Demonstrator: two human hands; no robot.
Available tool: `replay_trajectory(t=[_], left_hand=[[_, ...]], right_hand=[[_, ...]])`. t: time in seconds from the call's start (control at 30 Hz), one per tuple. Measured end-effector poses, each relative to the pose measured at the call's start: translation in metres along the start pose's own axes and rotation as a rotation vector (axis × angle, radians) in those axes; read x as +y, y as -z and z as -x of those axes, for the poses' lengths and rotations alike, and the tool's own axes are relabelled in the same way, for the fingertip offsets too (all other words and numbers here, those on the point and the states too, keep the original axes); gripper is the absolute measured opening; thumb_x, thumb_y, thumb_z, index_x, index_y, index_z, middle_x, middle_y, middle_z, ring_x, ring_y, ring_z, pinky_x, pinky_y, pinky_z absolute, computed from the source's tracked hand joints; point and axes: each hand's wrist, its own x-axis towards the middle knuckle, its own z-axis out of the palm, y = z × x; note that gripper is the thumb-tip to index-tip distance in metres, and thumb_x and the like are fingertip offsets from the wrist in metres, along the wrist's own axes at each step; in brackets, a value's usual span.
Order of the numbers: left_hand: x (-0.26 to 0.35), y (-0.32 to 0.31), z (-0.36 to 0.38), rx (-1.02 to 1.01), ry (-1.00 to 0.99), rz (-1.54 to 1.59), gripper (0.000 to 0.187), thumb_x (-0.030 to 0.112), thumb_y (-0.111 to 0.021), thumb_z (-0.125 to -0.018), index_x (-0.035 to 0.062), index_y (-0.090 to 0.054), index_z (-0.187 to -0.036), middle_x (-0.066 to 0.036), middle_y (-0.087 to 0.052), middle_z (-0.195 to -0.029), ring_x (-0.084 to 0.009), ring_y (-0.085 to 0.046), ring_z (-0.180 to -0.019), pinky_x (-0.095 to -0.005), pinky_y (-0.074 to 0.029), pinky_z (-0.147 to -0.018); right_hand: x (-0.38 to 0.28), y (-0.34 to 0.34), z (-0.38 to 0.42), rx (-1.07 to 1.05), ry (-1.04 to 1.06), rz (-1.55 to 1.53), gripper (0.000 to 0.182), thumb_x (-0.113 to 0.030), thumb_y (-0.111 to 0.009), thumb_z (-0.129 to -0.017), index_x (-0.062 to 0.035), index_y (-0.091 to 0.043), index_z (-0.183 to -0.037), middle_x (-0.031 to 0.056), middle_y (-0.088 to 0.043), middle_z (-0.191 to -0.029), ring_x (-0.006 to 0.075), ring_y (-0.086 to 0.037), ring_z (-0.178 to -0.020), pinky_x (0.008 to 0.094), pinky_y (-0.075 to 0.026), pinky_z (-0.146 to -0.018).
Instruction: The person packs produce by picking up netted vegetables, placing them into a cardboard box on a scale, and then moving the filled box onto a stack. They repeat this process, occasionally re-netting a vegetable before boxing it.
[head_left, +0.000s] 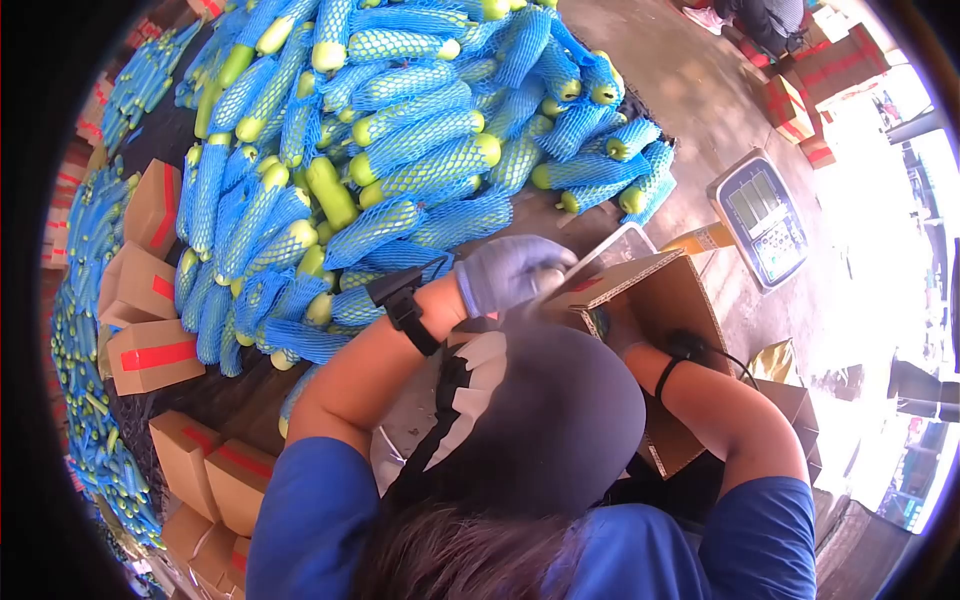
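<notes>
My left hand (512, 275), in a grey glove, is beside the upper left edge of an open cardboard box (680, 300). Its fingers are curled together; motion blur hides what they hold, if anything. My right hand (622, 328) reaches inside the box, where its fingers are hidden by the cardboard. The box stands tilted, with its opening toward me. Behind it is a metal scale platform (622, 245), joined to a digital scale display (762, 215). Green gourds in blue net sleeves (420, 160) form a large pile ahead and to the left.
Closed cartons with red tape (155, 355) stand at the left. More netted gourds (95, 400) lie beyond them. At the top right, a crouching person (770, 22) is near other cartons (840, 65). A dark cap (560, 410) covers the lower middle of the view.
</notes>
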Motion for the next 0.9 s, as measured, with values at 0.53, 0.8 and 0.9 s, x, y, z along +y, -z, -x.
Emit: replay_trajectory(t=[0.53,0.8,0.9], left_hand=[[-0.123,0.062,0.064,-0.192,0.753,-1.399,0.033,0.011,-0.067,-0.086,0.0142,-0.06,-0.119,-0.01,-0.063,-0.121,-0.0307,-0.066,-0.11,-0.0415,-0.054,-0.09],[-0.053,0.128,0.115,0.488,0.353,-0.858,0.054,0.019,-0.082,-0.069,0.0032,-0.059,-0.116,-0.013,-0.067,-0.108,-0.0253,-0.068,-0.095,-0.0378,-0.055,-0.087],[-0.021,0.17,0.123,0.598,0.227,-0.324,0.05,0.029,-0.082,-0.074,0.0038,-0.062,-0.113,-0.01,-0.069,-0.105,-0.0177,-0.068,-0.093,-0.0339,-0.054,-0.085]], right_hand=[[-0.107,0.176,0.095,-0.342,-0.018,0.377,0.058,-0.025,-0.073,-0.086,-0.0088,-0.053,-0.138,0.0176,-0.066,-0.116,0.037,-0.062,-0.109,0.0439,-0.05,-0.097],[-0.094,0.191,0.115,0.003,0.088,0.064,0.041,-0.014,-0.076,-0.082,-0.0054,-0.066,-0.121,0.0166,-0.068,-0.111,0.035,-0.064,-0.107,0.0388,-0.051,-0.094],[-0.106,0.201,0.105,0.048,0.146,-0.08,0.045,-0.014,-0.076,-0.083,-0.0033,-0.063,-0.125,0.0169,-0.067,-0.116,0.0338,-0.064,-0.111,0.0393,-0.05,-0.097]])
